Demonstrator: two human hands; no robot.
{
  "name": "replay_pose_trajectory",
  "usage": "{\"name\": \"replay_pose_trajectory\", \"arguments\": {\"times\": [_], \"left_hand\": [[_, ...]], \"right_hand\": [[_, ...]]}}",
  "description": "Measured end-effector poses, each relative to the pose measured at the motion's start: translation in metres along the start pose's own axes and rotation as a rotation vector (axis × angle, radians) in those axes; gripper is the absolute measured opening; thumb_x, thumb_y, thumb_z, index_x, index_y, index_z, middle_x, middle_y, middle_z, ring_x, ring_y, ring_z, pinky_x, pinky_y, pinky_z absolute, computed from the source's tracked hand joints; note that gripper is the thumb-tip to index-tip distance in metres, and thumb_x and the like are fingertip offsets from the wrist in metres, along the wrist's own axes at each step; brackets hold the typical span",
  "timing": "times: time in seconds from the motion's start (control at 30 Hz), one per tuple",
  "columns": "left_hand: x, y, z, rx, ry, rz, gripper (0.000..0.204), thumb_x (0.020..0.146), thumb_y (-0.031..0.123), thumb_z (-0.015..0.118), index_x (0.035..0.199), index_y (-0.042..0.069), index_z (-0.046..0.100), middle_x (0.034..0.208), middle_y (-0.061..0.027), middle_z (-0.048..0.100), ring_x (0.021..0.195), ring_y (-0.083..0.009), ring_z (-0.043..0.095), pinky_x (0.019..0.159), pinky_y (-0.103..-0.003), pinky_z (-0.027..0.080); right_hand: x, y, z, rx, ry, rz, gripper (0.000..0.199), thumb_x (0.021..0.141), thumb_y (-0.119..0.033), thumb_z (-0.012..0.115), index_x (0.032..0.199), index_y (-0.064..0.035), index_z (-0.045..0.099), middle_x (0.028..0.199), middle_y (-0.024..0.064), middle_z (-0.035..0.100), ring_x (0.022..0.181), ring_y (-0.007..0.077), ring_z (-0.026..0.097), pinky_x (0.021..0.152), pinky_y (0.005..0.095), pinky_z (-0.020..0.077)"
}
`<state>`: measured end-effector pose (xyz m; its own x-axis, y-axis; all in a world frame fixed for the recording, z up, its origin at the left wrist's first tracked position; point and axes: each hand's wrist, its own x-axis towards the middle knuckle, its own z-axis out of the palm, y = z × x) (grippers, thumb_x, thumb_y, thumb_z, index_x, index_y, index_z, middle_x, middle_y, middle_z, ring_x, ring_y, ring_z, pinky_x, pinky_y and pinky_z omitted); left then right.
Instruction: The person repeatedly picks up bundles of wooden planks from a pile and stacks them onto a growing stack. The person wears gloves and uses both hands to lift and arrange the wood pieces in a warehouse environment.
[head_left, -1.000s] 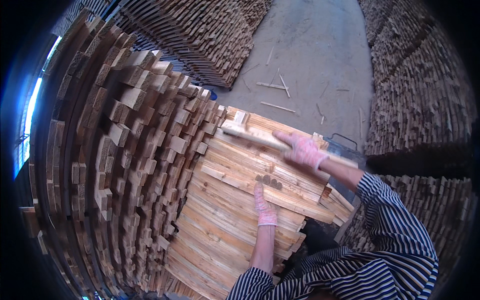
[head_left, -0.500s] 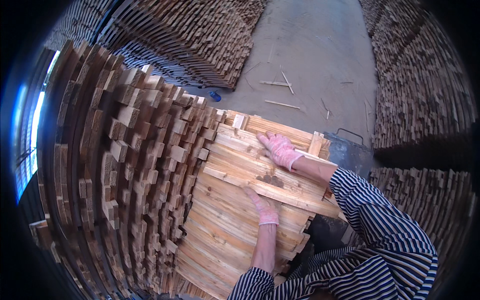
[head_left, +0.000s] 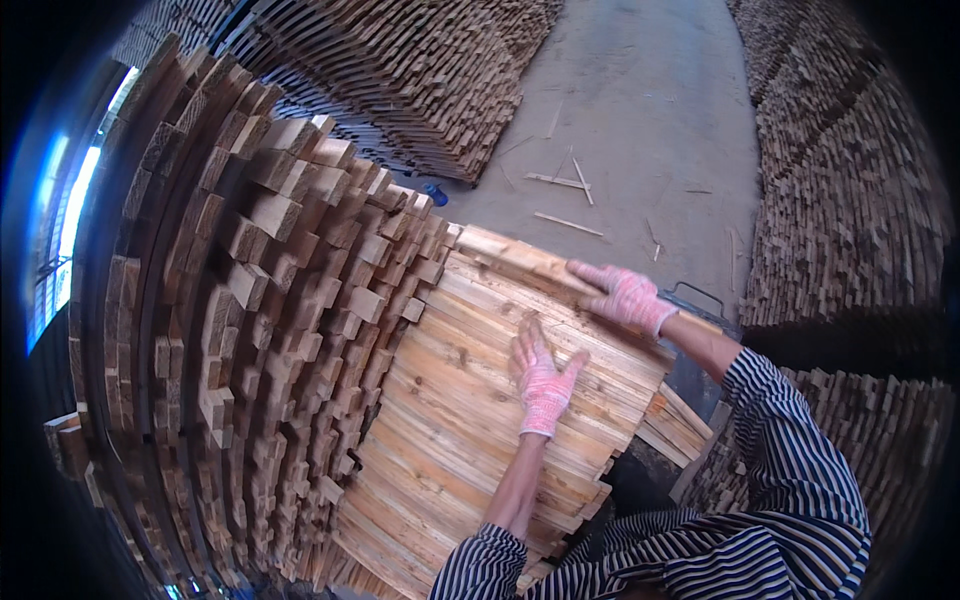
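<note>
A layer of pale wooden strips lies side by side in front of me, their ends uneven at the right. My left hand, in a pink-and-white knit glove, rests on the strips with fingers spread and holds nothing. Farther off and to the right, my right hand, gloved alike, grips a wooden strip at the far edge of the layer, its thumb on the near side and fingers over the top. Part of that strip is hidden under the hand.
A tall stack of board ends stands close on the left. More wood stacks line the right, and another stands far left. Loose sticks and a blue object lie on the floor. A dark metal handle shows beyond my right hand.
My left hand has moved forward and spread on the strips. My right hand has shifted right to the far edge. The strip lying across the layer between my hands is gone from there.
</note>
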<state>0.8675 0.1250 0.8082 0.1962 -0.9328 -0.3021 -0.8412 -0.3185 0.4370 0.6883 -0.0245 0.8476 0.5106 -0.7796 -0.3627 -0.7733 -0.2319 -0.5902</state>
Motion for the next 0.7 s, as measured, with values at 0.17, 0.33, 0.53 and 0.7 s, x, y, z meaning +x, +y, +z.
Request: {"name": "replay_pose_trajectory", "arguments": {"times": [0.17,0.33,0.53,0.7], "left_hand": [[-0.004,-0.014,0.023,0.275,-0.14,0.042,0.132,0.078,0.08,0.063,0.16,-0.007,0.008,0.165,-0.0361,0.005,0.153,-0.0541,-0.003,0.121,-0.066,0.002],[0.0,-0.02,0.026,0.251,-0.113,0.047,0.128,0.079,0.078,0.062,0.16,-0.006,0.01,0.166,-0.0332,0.007,0.154,-0.0515,-0.003,0.122,-0.065,0.002],[0.005,-0.018,0.018,0.152,-0.099,0.045,0.124,0.079,0.071,0.068,0.161,-0.004,0.013,0.168,-0.0263,0.009,0.155,-0.0477,-0.004,0.123,-0.062,-0.001],[-0.01,-0.023,0.001,-0.038,0.044,0.068,0.119,0.075,0.06,0.076,0.157,-0.006,0.021,0.163,-0.0299,0.021,0.154,-0.0467,0.014,0.126,-0.057,0.01]], "right_hand": [[0.062,0.019,0.048,-0.079,0.088,-0.129,0.051,0.105,-0.041,0.047,0.154,-0.0311,0.041,0.132,0.0193,0.059,0.121,0.0397,0.06,0.097,0.0466,0.0521],[0.066,0.006,0.051,-0.002,0.014,-0.121,0.051,0.106,-0.04,0.046,0.155,-0.0287,0.04,0.134,0.0185,0.058,0.124,0.0393,0.058,0.101,0.0448,0.0498],[0.078,0.009,0.045,-0.066,-0.058,-0.155,0.053,0.106,-0.039,0.044,0.158,-0.0273,0.037,0.146,0.0198,0.051,0.132,0.04,0.052,0.108,0.0433,0.0446],[0.095,0.018,0.05,-0.076,-0.109,-0.29,0.06,0.105,-0.036,0.046,0.16,-0.0167,0.035,0.159,0.0148,0.042,0.148,0.0304,0.039,0.122,0.0368,0.0294]]}}
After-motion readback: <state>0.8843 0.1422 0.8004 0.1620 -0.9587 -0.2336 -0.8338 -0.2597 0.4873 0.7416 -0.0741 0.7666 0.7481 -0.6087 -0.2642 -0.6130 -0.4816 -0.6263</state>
